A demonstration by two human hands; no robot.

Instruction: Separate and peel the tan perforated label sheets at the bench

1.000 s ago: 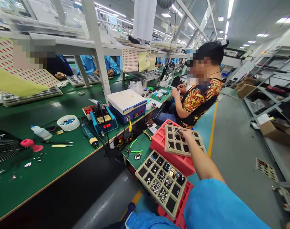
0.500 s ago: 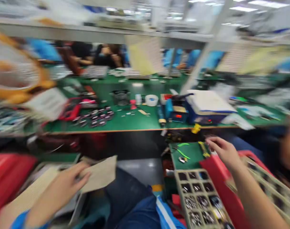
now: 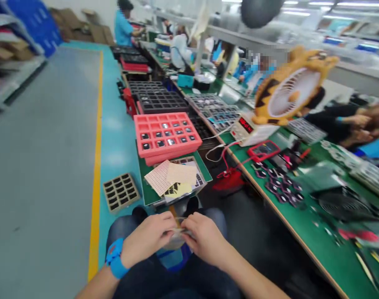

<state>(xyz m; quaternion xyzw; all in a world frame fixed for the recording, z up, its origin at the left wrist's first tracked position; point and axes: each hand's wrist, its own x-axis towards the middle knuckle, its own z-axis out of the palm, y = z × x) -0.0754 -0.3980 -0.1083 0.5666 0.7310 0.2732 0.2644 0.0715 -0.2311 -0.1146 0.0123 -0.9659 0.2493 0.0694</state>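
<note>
Above my lap, my left hand [image 3: 151, 236] and my right hand [image 3: 204, 238] meet, their fingers pinched on the edge of a thin pale sheet [image 3: 174, 242]. The fingers cover much of the sheet, and its markings are blurred. Past my hands, a sheet of small printed marks [image 3: 158, 178] and a beige sheet [image 3: 181, 173] lie overlapping. Beneath them shows a yellow paper [image 3: 178, 191] with black print, on a tray at the front of a low green surface [image 3: 148, 192].
A pink compartment tray [image 3: 169, 149] with small dark parts sits stacked behind the sheets. A beige tray [image 3: 121, 192] of dark parts lies on the floor at left. Along the right runs a green bench [image 3: 297, 226] with dark parts, a meter [image 3: 264, 150] and an orange fan [image 3: 293, 93].
My view has swung left from the bench to the low surface and the aisle. My right hand has come across from the far right to join my left hand at the sheet.
</note>
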